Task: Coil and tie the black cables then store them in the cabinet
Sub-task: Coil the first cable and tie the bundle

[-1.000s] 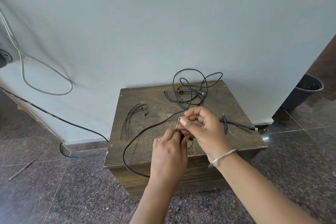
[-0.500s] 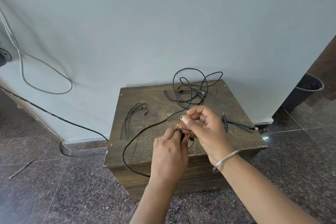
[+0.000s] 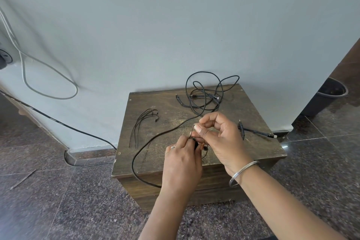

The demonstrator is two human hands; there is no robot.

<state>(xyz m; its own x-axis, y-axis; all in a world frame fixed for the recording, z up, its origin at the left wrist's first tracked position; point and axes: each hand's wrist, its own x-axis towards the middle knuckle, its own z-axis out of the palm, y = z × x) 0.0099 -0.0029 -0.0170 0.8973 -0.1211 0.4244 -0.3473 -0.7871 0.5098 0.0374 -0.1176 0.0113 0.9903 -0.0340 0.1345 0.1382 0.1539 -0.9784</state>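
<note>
Over the front of the low wooden cabinet point(image 3: 259, 154), my left hand point(image 3: 182, 163) grips a small bundle of black cable point(image 3: 195, 143), mostly hidden by its fingers. My right hand point(image 3: 220, 138) pinches the upright end of a thin black tie point(image 3: 192, 131) just above that bundle. A long black cable point(image 3: 148, 143) runs from my hands in a loop over the cabinet's front edge. More black cables point(image 3: 204, 93) lie tangled at the back of the top. Another cable end point(image 3: 257, 132) lies to the right of my right hand.
Several loose black ties point(image 3: 142, 122) lie on the left part of the cabinet top. A dark bin point(image 3: 327, 95) stands on the floor at the right. A grey cable point(image 3: 48, 76) hangs on the wall and a black one point(image 3: 78, 132) runs down to the floor at left.
My right hand has shifted slightly while its fingers work the tie's end above the bundle. My left hand has stayed in place.
</note>
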